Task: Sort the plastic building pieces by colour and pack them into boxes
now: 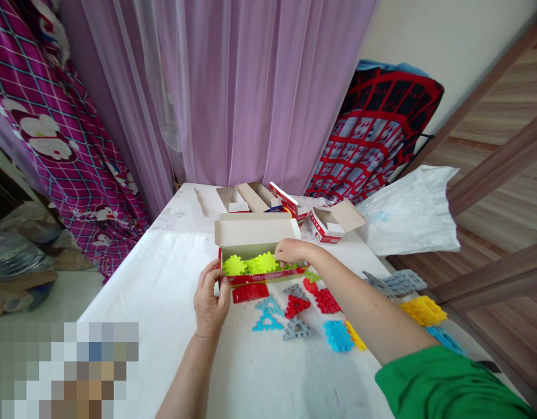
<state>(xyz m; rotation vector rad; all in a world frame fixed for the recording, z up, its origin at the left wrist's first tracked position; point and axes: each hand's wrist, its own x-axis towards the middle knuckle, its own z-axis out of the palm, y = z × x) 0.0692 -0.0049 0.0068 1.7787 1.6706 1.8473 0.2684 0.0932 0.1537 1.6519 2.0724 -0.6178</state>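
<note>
A shallow red cardboard box (251,279) with its white lid flap (255,231) folded back lies on the table. Yellow-green interlocking plastic pieces (234,265) with toothed edges are inside. My left hand (211,297) grips the box's left end, thumb at the front corner. Over the right half of the box, my right hand (292,252) is closed, its fingers at the edge of a yellow-green piece (267,262); the fingertips are partly hidden. In front of the box lie a flat red plastic piece (250,293), light-blue triangles (267,321), a grey triangle (297,329) and a red triangle (297,305).
Several opened cardboard boxes (253,196) stand at the back, another box (326,227) at right. Blue squares (338,336), red pieces (327,301), yellow pieces (424,310) and grey pieces (405,283) lie around my right forearm. A white bag (410,212) is at the table's right edge.
</note>
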